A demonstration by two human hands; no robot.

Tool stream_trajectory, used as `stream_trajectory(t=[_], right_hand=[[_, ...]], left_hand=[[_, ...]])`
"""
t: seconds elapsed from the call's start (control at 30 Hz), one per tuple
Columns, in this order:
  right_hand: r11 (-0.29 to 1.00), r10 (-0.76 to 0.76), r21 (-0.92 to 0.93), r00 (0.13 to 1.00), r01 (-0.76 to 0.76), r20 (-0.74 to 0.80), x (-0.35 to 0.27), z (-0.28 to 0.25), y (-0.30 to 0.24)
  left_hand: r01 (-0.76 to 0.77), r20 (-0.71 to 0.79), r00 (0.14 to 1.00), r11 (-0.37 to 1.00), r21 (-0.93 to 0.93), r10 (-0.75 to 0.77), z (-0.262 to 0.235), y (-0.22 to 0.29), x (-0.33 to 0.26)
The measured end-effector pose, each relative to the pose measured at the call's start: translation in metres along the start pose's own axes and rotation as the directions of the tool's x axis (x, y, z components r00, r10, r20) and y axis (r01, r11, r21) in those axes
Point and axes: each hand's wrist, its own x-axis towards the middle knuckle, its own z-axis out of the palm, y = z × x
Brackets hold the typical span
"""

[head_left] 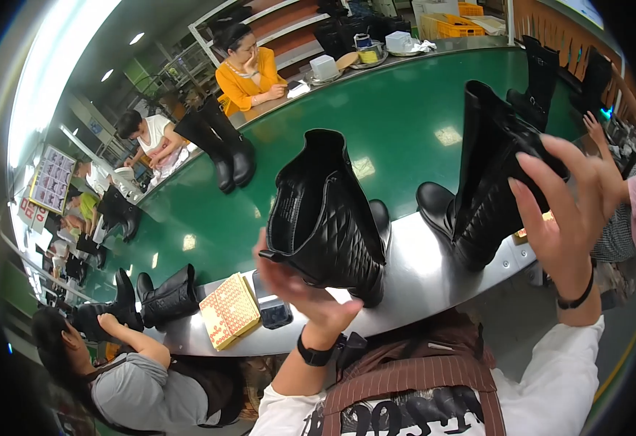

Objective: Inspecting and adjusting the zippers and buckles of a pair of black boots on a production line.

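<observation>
Two tall black boots stand before me on the metal edge of the bench. My left hand [309, 299] is at the near left side of the left boot [340, 240], which has a quilted shaft and an open top facing me. Its thumb sticks out, and its fingers stretch up beside the shaft, blurred and partly hidden; I cannot tell if they touch it. By the right boot [481, 182], my right hand [561, 200] has its fingers spread and curved near the upper shaft, holding nothing.
A green belt [405, 102] curves across the bench, carrying more black boots [220, 145]. A yellow patterned pad [231, 311] and a dark phone [276, 315] lie on the metal edge [420, 291]. At my left a co-worker [140, 385] handles boots; others sit across the belt.
</observation>
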Motion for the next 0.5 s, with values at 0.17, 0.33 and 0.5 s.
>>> stream_trajectory(t=[0.17,0.33,0.5], right_hand=[[0.457,0.086,0.841,0.955,-0.29,0.282,-0.01,0.008,-0.037],[0.055,0.151,0.789,0.786,-0.612,0.6,-0.033,0.095,-0.112],[0.027,-0.037,0.648,0.647,-0.761,0.762,-0.041,0.134,-0.142]], left_hand=[[-0.231,0.38,0.925,0.83,0.507,0.025,0.018,0.062,0.079],[-0.33,0.599,0.721,0.586,0.74,-0.349,0.02,0.104,0.099],[-0.358,0.91,0.325,0.858,0.369,-0.256,-0.008,0.123,0.1]])
